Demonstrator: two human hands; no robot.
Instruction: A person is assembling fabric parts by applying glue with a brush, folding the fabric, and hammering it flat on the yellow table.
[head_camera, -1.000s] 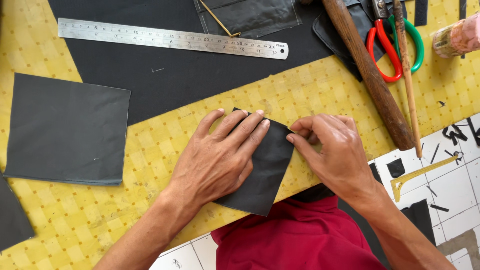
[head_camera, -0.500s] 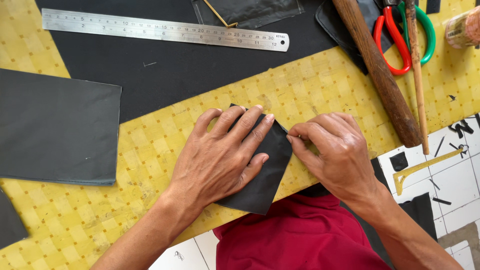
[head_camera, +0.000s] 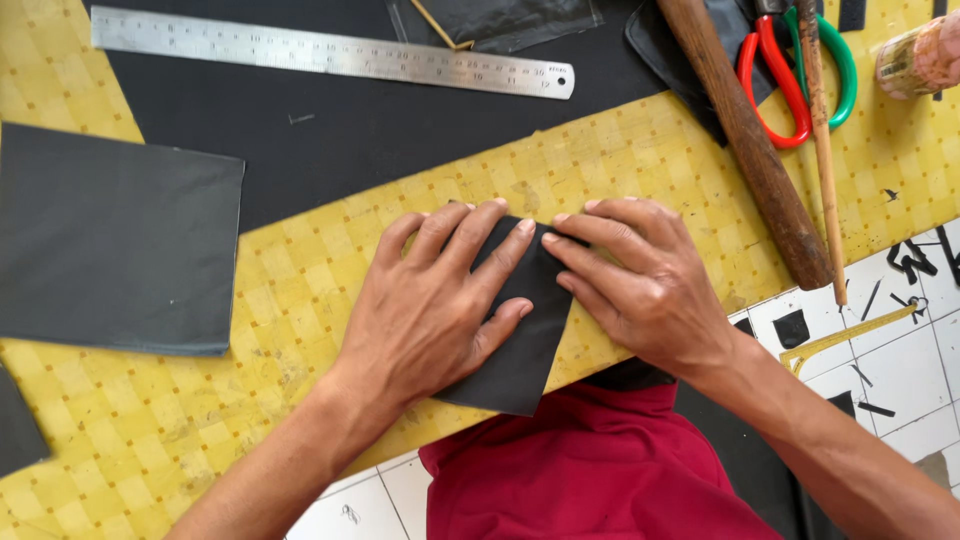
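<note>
Since the earlier frames, both of my hands have shifted toward each other over the small dark grey folded sheet (head_camera: 520, 340). My right hand (head_camera: 640, 285) was set at the sheet's right corner with fingertips pinched; its fingers now lie flat and extended across the sheet's upper right edge. My left hand (head_camera: 430, 310) remains spread on the sheet's left half, fingers apart, palm down. Neither hand is clamped on anything; both press flat, fingertips almost meeting at the sheet's top.

The sheet lies on the yellow checked table covering (head_camera: 200, 420), with its lower corner hanging just over the near edge above my red garment (head_camera: 590, 470).

No containers are visible. A clear plastic sleeve (head_camera: 510, 18) at the top edge holds dark material; what that material is cannot be determined.

Item count:
- One steel ruler (head_camera: 330, 52), lying on a large black sheet (head_camera: 360, 140) that runs across the top.
- One rectangular dark grey sheet (head_camera: 115, 240) at far left, well apart from my hands.
- One corner of another dark piece (head_camera: 18, 425) at the lower left edge.
- One brown wooden handle (head_camera: 750, 140), lying diagonally to the right of my right hand.
- One thin wooden stick (head_camera: 822, 150), just beside the handle.
- One pair of scissors with red and green loops (head_camera: 800, 70), near the top right.
- One roll of pale material (head_camera: 920, 55) at the right edge, partly cut off.
- Several small black offcuts (head_camera: 792, 328) on the white gridded surface at lower right.
</note>
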